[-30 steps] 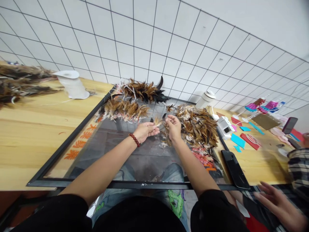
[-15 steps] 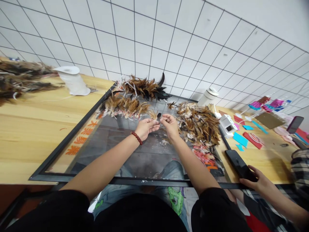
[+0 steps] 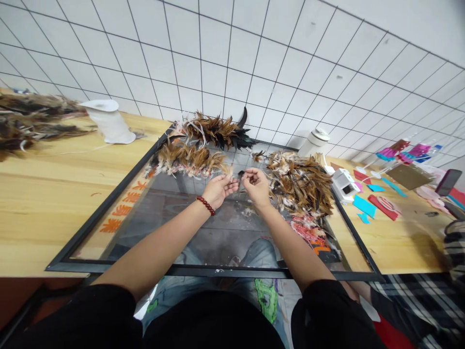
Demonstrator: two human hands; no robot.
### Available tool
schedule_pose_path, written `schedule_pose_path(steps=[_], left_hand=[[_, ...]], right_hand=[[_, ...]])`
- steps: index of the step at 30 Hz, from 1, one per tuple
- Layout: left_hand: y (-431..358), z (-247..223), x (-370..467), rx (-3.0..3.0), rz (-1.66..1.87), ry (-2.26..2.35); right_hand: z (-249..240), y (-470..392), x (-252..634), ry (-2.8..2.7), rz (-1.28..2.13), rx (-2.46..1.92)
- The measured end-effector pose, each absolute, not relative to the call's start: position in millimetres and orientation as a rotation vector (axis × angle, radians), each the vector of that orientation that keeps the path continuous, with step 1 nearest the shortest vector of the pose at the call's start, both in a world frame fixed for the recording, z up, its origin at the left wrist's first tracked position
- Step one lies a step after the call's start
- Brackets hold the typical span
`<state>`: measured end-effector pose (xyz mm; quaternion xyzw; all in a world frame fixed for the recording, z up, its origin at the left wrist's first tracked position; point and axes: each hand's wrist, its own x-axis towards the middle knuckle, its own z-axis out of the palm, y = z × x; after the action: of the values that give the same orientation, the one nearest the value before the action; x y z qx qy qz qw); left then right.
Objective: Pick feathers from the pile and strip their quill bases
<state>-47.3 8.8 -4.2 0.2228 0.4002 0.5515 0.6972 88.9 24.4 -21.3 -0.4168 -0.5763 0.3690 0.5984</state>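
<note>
Loosening your pinch could drop the small dark feather (image 3: 241, 173), since only the thumb and fingertips of your right hand (image 3: 257, 186) appear closed on it, the other fingers curled. Your left hand (image 3: 218, 192) is half open, outer fingers extended, with a pale feather tuft (image 3: 228, 169) apparently nipped between thumb and forefinger; squeezing hard there might bend the barbs. Both pieces sit above the black-framed glass panel (image 3: 254, 273), nearer the back edge of the bench (image 3: 43, 203) than its front, and a draught could scatter anything so light.

The dark feather looks short and nearly black, its detail too small to read; the tuft is buff and wispy. Just beyond your left hand, the brown feather row (image 3: 192, 160) nearly overlaps the tuft in view, so the two might snag. Beside your right hand, toward the bench's back edge, the loose feather heap (image 3: 301, 184) could spill if you brush it. Pink-red strands (image 3: 307, 229) lie in front, closer to the bench's front edge.
</note>
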Motion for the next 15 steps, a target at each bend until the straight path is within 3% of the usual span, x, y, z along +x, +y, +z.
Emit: schedule_pose_path(steps=[5, 15], left_hand=[[8.9, -5.1, -46.9, 0.520, 1.252, 0.893], [7.4, -8.8, -46.4, 0.677, 1.161, 0.912]], right_hand=[[-25.3, 30.3, 97.9, -1.431, 0.606, -1.059], [-18.4, 21.0, 93.5, -1.718, 0.644, -1.013]])
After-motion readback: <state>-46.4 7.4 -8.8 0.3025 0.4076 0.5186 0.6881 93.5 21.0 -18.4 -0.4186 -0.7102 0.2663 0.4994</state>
